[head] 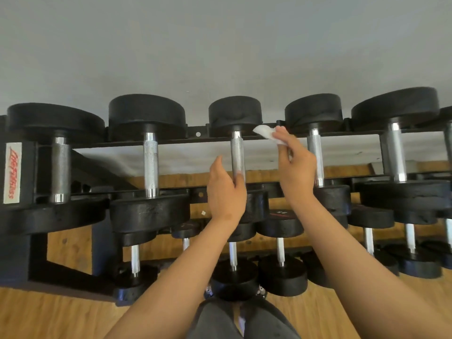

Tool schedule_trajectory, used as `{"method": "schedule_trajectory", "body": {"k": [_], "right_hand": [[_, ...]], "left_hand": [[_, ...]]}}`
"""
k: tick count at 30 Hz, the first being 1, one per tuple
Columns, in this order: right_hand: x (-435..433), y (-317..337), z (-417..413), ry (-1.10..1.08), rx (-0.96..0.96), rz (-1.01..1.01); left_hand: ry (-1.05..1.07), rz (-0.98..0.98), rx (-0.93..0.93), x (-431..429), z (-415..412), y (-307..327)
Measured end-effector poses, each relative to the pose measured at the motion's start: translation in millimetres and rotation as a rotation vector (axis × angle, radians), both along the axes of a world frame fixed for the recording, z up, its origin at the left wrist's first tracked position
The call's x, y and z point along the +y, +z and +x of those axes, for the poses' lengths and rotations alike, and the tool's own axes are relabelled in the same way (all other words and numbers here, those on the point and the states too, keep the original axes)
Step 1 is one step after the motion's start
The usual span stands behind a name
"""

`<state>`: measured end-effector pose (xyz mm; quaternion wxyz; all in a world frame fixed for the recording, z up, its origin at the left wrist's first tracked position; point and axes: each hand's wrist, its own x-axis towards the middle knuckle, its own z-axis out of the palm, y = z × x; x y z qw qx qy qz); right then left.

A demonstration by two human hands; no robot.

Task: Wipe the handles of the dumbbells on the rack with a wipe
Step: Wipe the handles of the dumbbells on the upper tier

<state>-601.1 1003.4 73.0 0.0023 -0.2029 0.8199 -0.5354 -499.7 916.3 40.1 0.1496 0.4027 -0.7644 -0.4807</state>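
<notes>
On the top tier of the black steel rack (195,139), the left hand (226,189) grips the middle dumbbell's knurled chrome handle (237,152). The right hand (297,167) pinches a crumpled white wipe (265,134) just beside the handle's far end.

Grey wall (220,45) behind. Wood-plank floor (49,314) below. Grey trousers (220,321) at bottom edge. White label (12,172), red script, far left.

Dumbbells (146,111): black round heads, knurled chrome handles, rowed across mid-frame.
Rack (198,134): black, two tiers.
Wipe (265,134): white, crumpled, centre frame, just right of middle handle (237,152), pinched by right hand (296,165).
</notes>
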Motion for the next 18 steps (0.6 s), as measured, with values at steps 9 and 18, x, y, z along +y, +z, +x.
{"method": "schedule_trajectory", "body": {"k": [9,18], "right_hand": [[-57,-18,-42,0.292,0.245,0.145],[-101,-23,-72,0.580,0.795,0.465]], "left_hand": [[0.145,-0.115,-0.108,18,-6,-7],[0.235,-0.071,-0.118,21,-9,-13]]}}
